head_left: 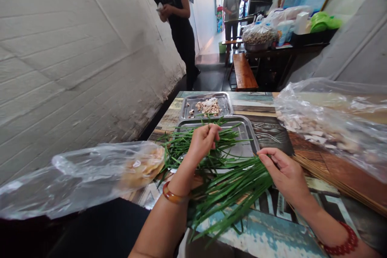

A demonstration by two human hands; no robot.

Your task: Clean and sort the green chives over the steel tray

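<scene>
Long green garlic chives (232,193) lie in a loose bunch across the near side of the table, some hanging over its edge. More chives (184,145) are heaped on a metal tray (255,139). Above that heap, my left hand (204,139) is closed with its fingers curled; whatever they hold is hidden. My right hand (284,173) pinches with thumb and forefinger at the right end of the loose bunch, where a thin chive reaches the fingertips. Behind, a second metal tray (187,100) carries chopped pale brown pieces (209,107).
A clear bag of yellowish pieces (143,165) lies at left, a larger bag of pale chunks (323,129) at right. Thin sticks (338,183) lie on the right side. Beyond are a bench (244,70), a loaded table (298,50) and two people (181,20).
</scene>
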